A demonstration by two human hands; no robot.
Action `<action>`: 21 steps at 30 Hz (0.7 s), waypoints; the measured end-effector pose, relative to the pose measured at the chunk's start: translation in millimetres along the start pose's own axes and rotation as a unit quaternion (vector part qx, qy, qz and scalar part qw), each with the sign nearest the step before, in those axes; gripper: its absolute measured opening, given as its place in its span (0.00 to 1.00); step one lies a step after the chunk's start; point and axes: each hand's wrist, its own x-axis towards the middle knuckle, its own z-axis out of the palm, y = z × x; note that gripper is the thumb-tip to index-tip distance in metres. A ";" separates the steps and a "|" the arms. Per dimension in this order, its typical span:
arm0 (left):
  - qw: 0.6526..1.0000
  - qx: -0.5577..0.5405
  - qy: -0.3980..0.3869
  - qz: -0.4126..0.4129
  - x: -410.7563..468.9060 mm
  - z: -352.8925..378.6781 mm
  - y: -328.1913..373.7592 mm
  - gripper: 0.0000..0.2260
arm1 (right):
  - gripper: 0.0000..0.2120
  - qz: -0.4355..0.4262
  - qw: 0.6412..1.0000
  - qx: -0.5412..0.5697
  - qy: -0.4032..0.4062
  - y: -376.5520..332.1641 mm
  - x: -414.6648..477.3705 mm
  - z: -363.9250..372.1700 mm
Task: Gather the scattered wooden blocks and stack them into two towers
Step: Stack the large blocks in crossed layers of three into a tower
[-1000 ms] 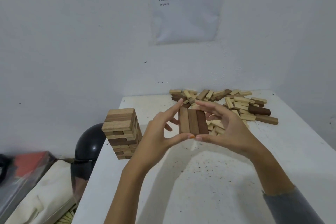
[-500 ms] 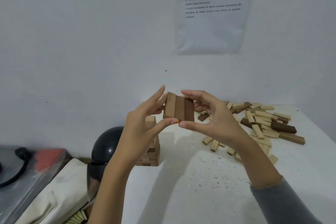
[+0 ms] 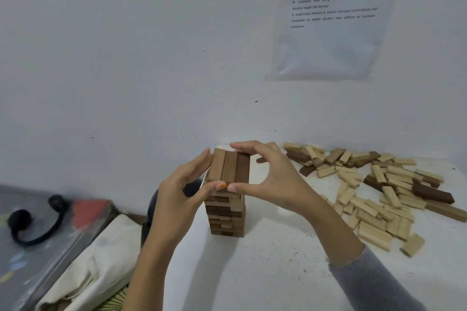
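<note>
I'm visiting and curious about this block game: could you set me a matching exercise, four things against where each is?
Things
1. row of three brown wooden blocks
2. stacked tower of wooden blocks
3. loose pile of pale and dark wooden blocks
4. white printed paper sheet

Places
A. on the wall
B. pinched between left hand and right hand
C. scattered on the white table
D. upright under the hands

Pairs: 1-B, 2-D, 3-C, 4-A

You have one view: the head camera looks forward and down, close over your left hand [image 3: 177, 199] and right hand [image 3: 275, 184], centred on the block layer [image 3: 230, 166]; wall [image 3: 126, 58] at 12 o'clock.
</note>
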 end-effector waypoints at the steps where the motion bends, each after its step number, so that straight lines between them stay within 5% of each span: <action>1: 1.000 -0.001 0.001 -0.005 0.2 -1.4 -2.8 0.27 | 0.34 0.003 1.000 -0.002 -0.005 0.7 1.4 2.4; 21: 0.999 0.023 -0.014 -0.032 1.0 -13.3 -20.5 0.26 | 0.32 0.042 0.997 -0.054 -0.047 3.0 10.4 19.8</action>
